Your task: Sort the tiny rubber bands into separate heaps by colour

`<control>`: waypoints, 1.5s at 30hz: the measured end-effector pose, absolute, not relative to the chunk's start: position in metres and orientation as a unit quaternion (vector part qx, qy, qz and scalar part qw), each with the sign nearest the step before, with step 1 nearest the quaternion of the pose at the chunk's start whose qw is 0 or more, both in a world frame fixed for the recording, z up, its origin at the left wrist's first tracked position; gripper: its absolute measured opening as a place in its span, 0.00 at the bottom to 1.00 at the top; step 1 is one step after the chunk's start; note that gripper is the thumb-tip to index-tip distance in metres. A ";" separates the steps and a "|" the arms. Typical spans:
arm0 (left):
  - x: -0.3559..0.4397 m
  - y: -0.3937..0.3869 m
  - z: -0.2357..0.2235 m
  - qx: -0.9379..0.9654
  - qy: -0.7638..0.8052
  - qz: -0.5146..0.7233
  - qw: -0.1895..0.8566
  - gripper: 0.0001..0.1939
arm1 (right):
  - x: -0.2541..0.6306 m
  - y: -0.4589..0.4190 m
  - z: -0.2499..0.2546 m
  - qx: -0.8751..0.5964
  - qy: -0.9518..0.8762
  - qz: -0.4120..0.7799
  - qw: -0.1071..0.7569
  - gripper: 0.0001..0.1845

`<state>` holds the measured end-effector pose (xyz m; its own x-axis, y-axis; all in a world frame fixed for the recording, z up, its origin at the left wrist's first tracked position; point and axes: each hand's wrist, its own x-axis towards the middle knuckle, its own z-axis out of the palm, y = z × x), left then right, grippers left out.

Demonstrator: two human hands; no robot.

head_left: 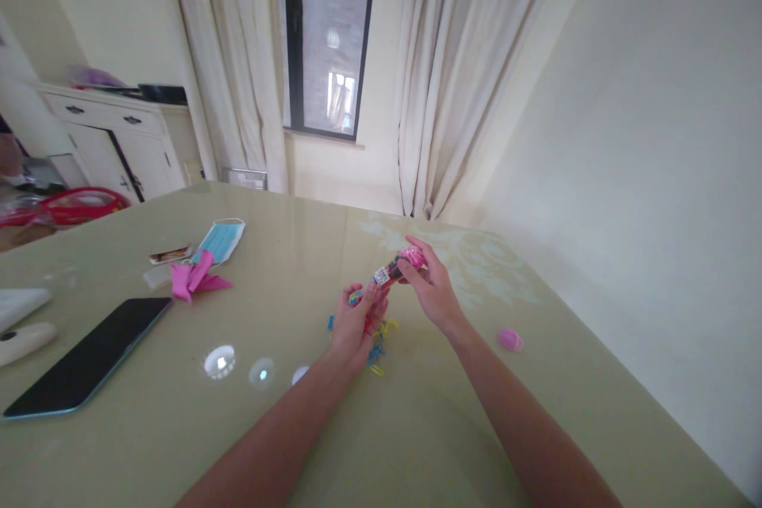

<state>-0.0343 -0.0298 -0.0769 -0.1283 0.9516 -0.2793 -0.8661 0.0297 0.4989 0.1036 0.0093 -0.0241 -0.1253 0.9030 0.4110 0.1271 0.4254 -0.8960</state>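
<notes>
Both hands are raised a little over the table around a small packet (382, 278) with a white code label, a dark middle and a bright pink end. My left hand (352, 325) is closed on its lower end, and some multicoloured bits show by those fingers. My right hand (437, 294) grips the pink end between thumb and fingers. Beneath my left hand lies a loose pile of small blue and yellow clip-like pieces (376, 351), partly hidden by the hand. A pink oval object (509, 340) lies on the table to the right of my right forearm.
On the left of the glossy table (286, 444) lie a dark-screened tablet (89, 357), folded pink paper (194, 278), a blue face mask (221, 241) and white objects (24, 341). A wall (655, 175) runs along the right side; curtains (458, 71) hang beyond the far edge.
</notes>
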 end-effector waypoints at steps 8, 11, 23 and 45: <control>-0.034 -0.028 -0.086 0.164 0.320 0.692 0.626 0.15 | 0.103 0.009 -0.022 -0.407 -0.658 0.334 0.538 0.33; -0.033 -0.029 -0.086 0.172 0.308 0.689 0.633 0.18 | 0.102 0.009 -0.025 -0.411 -0.662 0.336 0.528 0.32; -0.032 -0.031 -0.085 0.335 0.280 0.641 0.631 0.32 | 0.099 0.007 -0.026 -0.417 -0.649 0.377 0.513 0.34; -0.036 -0.053 -0.075 0.429 0.262 0.593 0.629 0.27 | 0.105 0.009 -0.022 -0.379 -0.653 0.409 0.512 0.33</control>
